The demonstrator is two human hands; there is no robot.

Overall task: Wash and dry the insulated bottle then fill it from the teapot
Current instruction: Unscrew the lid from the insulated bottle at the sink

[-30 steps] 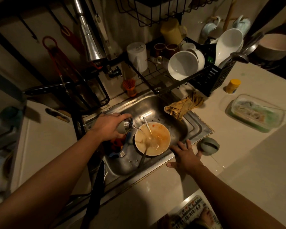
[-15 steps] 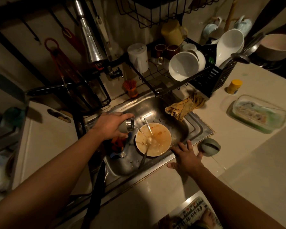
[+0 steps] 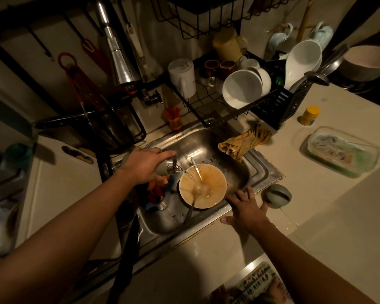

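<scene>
Counter [image 3: 316, 238] runs pale along the near side, and a patterned mat [image 3: 257, 286] shows at the bottom edge. A dark knife [image 3: 127, 253] lies at the near-left corner of the steel sink [image 3: 206, 141], tip toward the basin. The right hand [image 3: 246, 207] lies palm down on the sink's near rim, fingers straight and spread, holding nothing. Just beside its outer fingers sits a round grey lid [image 3: 276, 195]; I can't tell whether they touch. Down in the basin stands an orange-stained bowl [image 3: 213, 183] with a spoon [image 3: 195, 168] leaning in it. Over the left part of the sink the left hand [image 3: 145, 165] is wrapped round the grey bottle [image 3: 166, 168], which is tipped almost onto its side, its steel neck toward the bowl. A thin stream of water falls from its mouth and splashes into the bowl. Under that hand are some orange and blue bits I can't make out. A crumpled yellow cloth [image 3: 246, 141] hangs over the sink's far-right corner. Out to the right on the counter is a clear lidded container [image 3: 340, 150], and beyond it a small yellow jar [image 3: 309, 116]. Behind the sink stands an orange brush [image 3: 172, 117], then a black wire rack [image 3: 217, 119] holding white bowls [image 3: 241, 88] on edge, with a white jug [image 3: 182, 76] at its left end. A large pot [image 3: 366, 62] sits in the far-right corner.
</scene>
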